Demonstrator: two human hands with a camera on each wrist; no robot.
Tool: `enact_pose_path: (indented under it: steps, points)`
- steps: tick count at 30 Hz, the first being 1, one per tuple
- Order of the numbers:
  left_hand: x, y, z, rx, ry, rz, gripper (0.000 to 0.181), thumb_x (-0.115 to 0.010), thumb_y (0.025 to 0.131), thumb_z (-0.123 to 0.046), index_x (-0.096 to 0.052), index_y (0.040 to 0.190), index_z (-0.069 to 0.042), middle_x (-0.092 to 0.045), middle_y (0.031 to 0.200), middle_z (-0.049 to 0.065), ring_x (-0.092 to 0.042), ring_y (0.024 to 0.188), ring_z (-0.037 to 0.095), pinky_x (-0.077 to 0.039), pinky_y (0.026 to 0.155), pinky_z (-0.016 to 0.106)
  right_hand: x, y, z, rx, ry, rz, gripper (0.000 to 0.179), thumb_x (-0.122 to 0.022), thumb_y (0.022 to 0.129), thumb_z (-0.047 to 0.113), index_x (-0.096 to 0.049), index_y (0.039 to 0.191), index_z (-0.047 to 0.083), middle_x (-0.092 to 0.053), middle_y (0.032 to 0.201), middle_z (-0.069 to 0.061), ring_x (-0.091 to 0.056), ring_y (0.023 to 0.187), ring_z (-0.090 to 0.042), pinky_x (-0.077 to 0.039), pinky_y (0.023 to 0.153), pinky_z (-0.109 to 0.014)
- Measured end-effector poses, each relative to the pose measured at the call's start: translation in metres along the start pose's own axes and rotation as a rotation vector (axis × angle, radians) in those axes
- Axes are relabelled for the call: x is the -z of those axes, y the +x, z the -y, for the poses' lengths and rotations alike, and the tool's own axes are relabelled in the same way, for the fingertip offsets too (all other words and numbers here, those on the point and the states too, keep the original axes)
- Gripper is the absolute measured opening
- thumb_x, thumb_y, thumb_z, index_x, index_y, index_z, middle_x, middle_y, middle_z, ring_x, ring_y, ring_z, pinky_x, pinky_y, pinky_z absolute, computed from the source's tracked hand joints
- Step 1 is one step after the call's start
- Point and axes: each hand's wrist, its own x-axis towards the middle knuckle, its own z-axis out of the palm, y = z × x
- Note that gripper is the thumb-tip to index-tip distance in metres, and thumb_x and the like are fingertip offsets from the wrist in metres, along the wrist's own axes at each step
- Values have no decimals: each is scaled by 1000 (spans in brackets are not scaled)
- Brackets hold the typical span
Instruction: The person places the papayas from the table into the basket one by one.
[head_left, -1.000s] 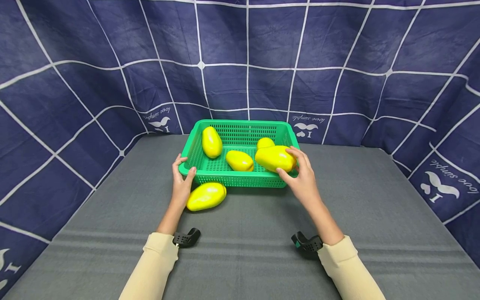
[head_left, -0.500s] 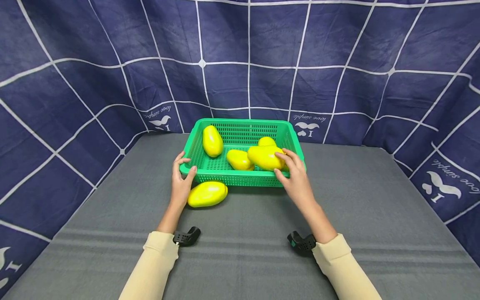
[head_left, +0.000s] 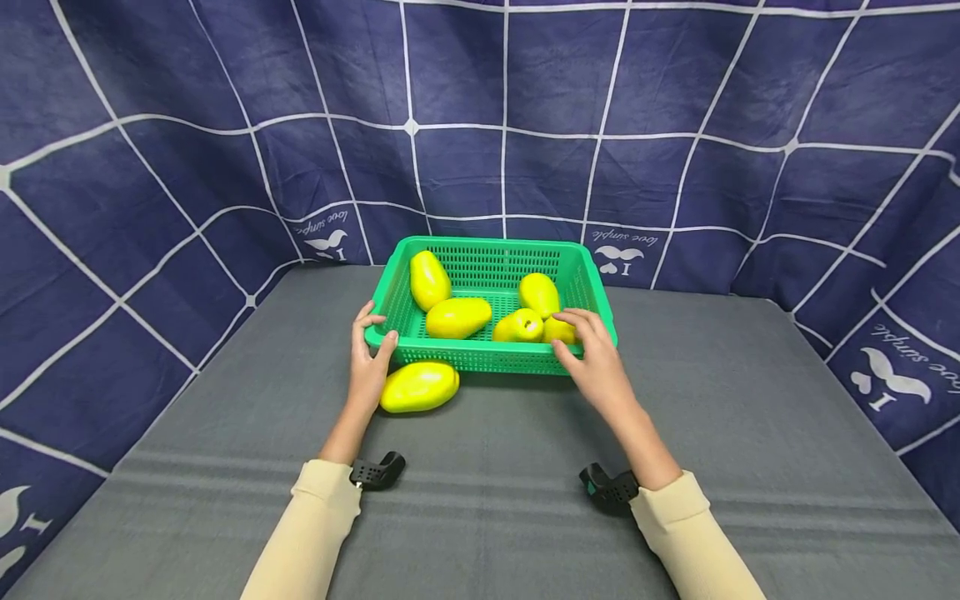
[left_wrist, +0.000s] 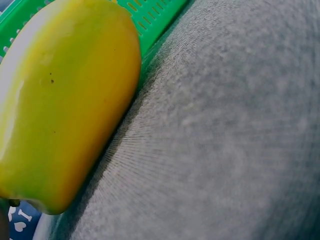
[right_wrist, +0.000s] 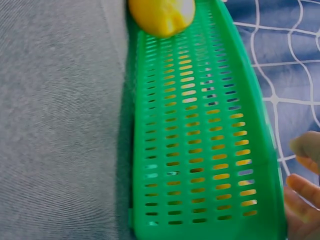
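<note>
A green plastic basket (head_left: 487,357) with slotted walls holds several yellow papayas, among them one at the left back (head_left: 430,282) and one in the middle (head_left: 458,318). My left hand (head_left: 367,358) grips the basket's front left corner, thumb outside and fingers over the rim. Beside that wrist, another papaya (left_wrist: 70,105) lies on the cloth against the front wall. My right hand (head_left: 596,358) hovers at the front right rim, thumb and fingers spread apart. Just beyond its fingertips sit a papaya (head_left: 517,326) with its stem end showing and a partly hidden papaya (head_left: 557,331).
Grey cloth (head_left: 480,500) covers the table. A dark blue curtain (head_left: 540,100) with white grid lines stands right behind the basket and along both sides. Black bands (head_left: 377,472) are worn on both wrists.
The papaya in my right hand has been lowered into the basket's front right and let go. The middle papaya has shifted left and turned. My left hand keeps its hold on the corner.
</note>
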Motion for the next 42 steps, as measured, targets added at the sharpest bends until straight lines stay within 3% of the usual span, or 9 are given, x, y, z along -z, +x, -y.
enact_pose_path:
  steps: [8, 18, 22, 29, 37, 42]
  points:
    - [2, 7, 27, 1, 26, -9, 33, -52, 90, -15, -41, 118, -2, -24, 148, 3, -15, 138, 20, -9, 111, 46, 10, -2, 11, 19, 96, -8, 33, -59, 87, 12, -54, 120, 7, -50, 122, -12, -49, 113, -27, -43, 93, -45]
    - [2, 6, 32, -30, 3, -18, 33, -52, 90, -18, -41, 117, -3, -25, 146, -1, -18, 137, 18, -11, 110, 45, -1, -10, 31, 120, 92, 25, 30, -60, 86, 11, -58, 116, 10, -56, 113, -6, -52, 105, -20, -45, 90, -39]
    - [3, 6, 31, -22, 11, -18, 33, -52, 90, -19, -41, 117, -4, -26, 146, -3, -18, 137, 16, -12, 111, 44, -12, -17, 38, 134, 57, 92, 30, -60, 87, 16, -58, 116, 12, -57, 114, -4, -54, 103, -19, -45, 89, -36]
    - [1, 2, 4, 0, -20, -1, 35, -50, 88, -9, -39, 118, 6, -22, 148, 11, -15, 138, 26, -10, 111, 47, -36, -34, 48, 146, 5, 292, 31, -58, 88, 23, -56, 119, 18, -54, 120, 2, -50, 113, -14, -43, 92, -36]
    - [3, 5, 32, -22, 4, -14, 32, -51, 91, -17, -41, 118, -4, -25, 146, -3, -17, 137, 16, -12, 110, 45, -60, -43, 57, 101, 4, 469, 45, -59, 88, 27, -46, 130, 19, -41, 135, 0, -37, 127, -19, -39, 98, -44]
    - [3, 7, 35, -42, 4, -18, 33, -52, 90, -17, -41, 117, -2, -25, 147, -1, -17, 137, 18, -12, 110, 46, -78, -35, 60, 105, -23, 488, 53, -59, 87, 28, -38, 136, 21, -33, 143, -1, -32, 132, -21, -36, 100, -46]
